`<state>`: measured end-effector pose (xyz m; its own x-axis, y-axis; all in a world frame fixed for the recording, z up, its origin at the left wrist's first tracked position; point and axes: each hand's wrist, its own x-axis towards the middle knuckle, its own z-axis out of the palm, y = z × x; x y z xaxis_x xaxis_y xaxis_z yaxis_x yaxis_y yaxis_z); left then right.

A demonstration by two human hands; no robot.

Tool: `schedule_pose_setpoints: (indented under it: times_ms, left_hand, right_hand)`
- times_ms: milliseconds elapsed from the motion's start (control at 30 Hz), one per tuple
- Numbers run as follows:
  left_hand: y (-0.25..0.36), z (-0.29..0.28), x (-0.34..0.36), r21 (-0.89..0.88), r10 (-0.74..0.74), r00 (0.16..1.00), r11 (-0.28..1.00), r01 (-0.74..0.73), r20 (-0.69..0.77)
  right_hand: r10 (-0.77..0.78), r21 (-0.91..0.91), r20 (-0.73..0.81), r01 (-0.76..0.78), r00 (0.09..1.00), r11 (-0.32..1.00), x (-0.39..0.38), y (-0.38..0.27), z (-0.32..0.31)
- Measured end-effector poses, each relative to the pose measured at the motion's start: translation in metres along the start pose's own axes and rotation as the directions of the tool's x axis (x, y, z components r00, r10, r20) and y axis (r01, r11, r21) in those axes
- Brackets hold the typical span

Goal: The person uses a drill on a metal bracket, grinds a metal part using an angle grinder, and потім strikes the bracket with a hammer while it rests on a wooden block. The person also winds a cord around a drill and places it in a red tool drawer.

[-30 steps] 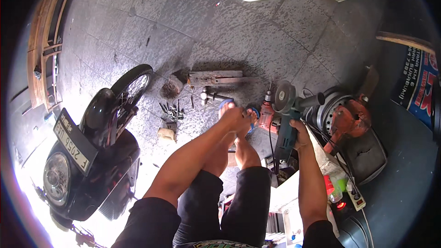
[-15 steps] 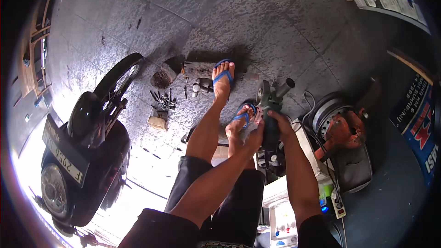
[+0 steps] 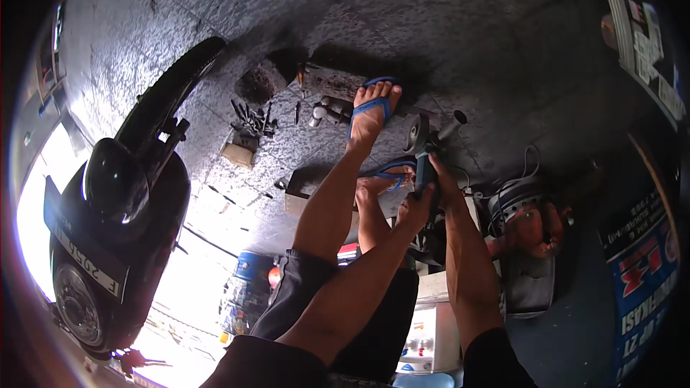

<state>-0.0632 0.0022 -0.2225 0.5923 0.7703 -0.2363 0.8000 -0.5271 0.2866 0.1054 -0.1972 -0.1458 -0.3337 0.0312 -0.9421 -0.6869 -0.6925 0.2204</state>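
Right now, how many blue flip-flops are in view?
2: one flip-flop on the left foot, beside the hammer; the other flip-flop on the right foot, left of the angle grinder.

From head height, one wide fisheye faces steeply down past the forearms (image 3: 471, 266) to the floor (image 3: 402, 14).

Left hand (image 3: 415, 210) now gripping the angle grinder (image 3: 424, 167), right hand (image 3: 445, 178) shifted nearer its head, left foot (image 3: 369, 116) advanced to its left

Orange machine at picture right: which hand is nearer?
Right. The right hand, at the grinder, is left of the orange machine; the left hand, also at the grinder, is farther left.
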Motion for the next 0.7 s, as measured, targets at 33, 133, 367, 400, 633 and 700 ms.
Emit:
schedule_pose_setpoints:
  times_ms: [33, 133, 367, 400, 633, 700]
  left_hand:
    - [-0.003, 0.003, -0.004, -0.027, -0.013, 1.0, 1.0, 0.014, 0.018]
    - [-0.041, 0.013, -0.015, -0.043, -0.106, 0.985, 0.993, 0.113, 0.138]
    - [-0.035, 0.019, -0.018, -0.023, 0.043, 0.999, 0.999, -0.043, -0.025]
    - [-0.05, 0.018, -0.027, 0.002, 0.034, 0.999, 0.999, -0.034, -0.021]
    - [-0.025, 0.006, -0.009, 0.031, 0.032, 0.99, 0.999, -0.037, 0.14]
    - [-0.04, 0.001, -0.017, 0.01, -0.016, 0.995, 1.0, 0.015, 0.095]
  right_hand:
    - [0.019, -0.009, 0.001, -0.019, 1.0, 1.0, -0.004, -0.003, 0.008]
    - [0.066, -0.059, -0.083, -0.071, 0.994, 0.996, -0.017, -0.017, 0.06]
    - [-0.009, -0.031, -0.05, 0.008, 0.999, 0.999, -0.072, -0.071, 0.059]
    - [-0.005, 0.017, 0.004, 0.005, 1.0, 1.0, -0.077, -0.076, 0.079]
    - [-0.131, 0.058, 0.001, 0.131, 0.991, 0.99, -0.056, -0.062, 0.033]
    - [-0.092, 0.052, 0.069, 0.089, 0.993, 0.995, -0.042, -0.047, 0.049]
